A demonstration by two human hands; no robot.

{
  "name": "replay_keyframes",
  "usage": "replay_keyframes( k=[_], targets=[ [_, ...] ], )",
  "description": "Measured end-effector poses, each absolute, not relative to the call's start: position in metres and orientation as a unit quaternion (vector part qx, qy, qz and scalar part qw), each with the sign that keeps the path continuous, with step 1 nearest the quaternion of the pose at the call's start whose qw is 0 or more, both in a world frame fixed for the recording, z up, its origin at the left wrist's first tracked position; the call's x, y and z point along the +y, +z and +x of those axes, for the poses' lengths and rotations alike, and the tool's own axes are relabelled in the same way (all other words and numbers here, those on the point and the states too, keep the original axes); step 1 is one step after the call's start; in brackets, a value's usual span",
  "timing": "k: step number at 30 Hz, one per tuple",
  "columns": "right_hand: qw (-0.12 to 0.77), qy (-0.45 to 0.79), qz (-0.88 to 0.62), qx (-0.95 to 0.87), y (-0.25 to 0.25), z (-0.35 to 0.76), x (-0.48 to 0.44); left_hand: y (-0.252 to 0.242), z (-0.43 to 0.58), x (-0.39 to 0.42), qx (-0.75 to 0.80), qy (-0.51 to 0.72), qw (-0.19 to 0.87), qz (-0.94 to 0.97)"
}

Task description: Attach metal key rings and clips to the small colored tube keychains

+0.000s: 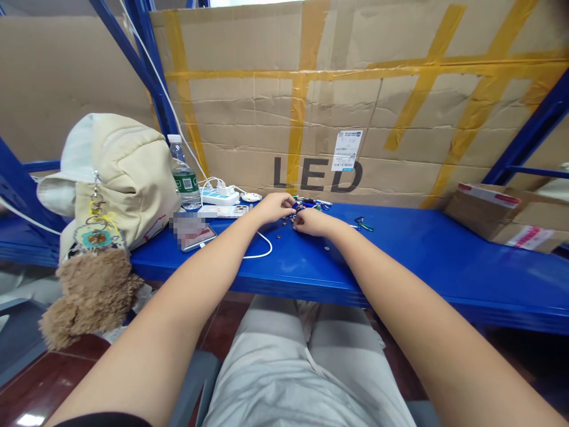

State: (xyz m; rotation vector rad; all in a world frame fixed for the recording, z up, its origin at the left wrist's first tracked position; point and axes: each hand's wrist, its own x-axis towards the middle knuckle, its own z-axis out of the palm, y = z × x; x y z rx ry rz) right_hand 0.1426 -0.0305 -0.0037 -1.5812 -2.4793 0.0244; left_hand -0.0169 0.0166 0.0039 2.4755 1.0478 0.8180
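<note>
Both hands meet over the blue shelf (pixel 400 255), at a cluster of small items. My left hand (pixel 278 207) has its fingers bent at the left side of the cluster; what lies between them is too small to make out. My right hand (pixel 311 222) is closed, its fingertips close to the left ones, and its contents are hidden. Behind the hands lie pens or similar slim items (pixel 323 203). A green carabiner (pixel 365 224) rests to the right. Nearer the front edge are a small brown disc (pixel 278 236) and a pale disc (pixel 326 248).
A cream bag (pixel 128 172) with a fluffy brown charm (pixel 95 290), a water bottle (pixel 186 184), a power strip (pixel 220 194), phones and a white cable (pixel 262 255) are at the left. A cardboard box (pixel 511 216) stands right. Large taped cardboard (pixel 249 118) forms the back.
</note>
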Motion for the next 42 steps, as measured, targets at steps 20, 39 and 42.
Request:
replay_keyframes(
  k=[20,39,42],
  targets=[
    [0.322,0.076,-0.548,-0.769,0.012,0.165,-0.042,0.003,-0.017,0.012,0.291,0.238,0.163,0.912],
    [0.345,0.013,-0.485,-0.804,0.009,0.161,-0.049,0.004,-0.019,0.015,0.317,0.286,0.191,0.884],
    [0.314,0.047,-0.425,-0.848,0.008,0.147,-0.058,0.007,-0.02,0.013,0.34,0.282,0.174,0.88]
  ],
)
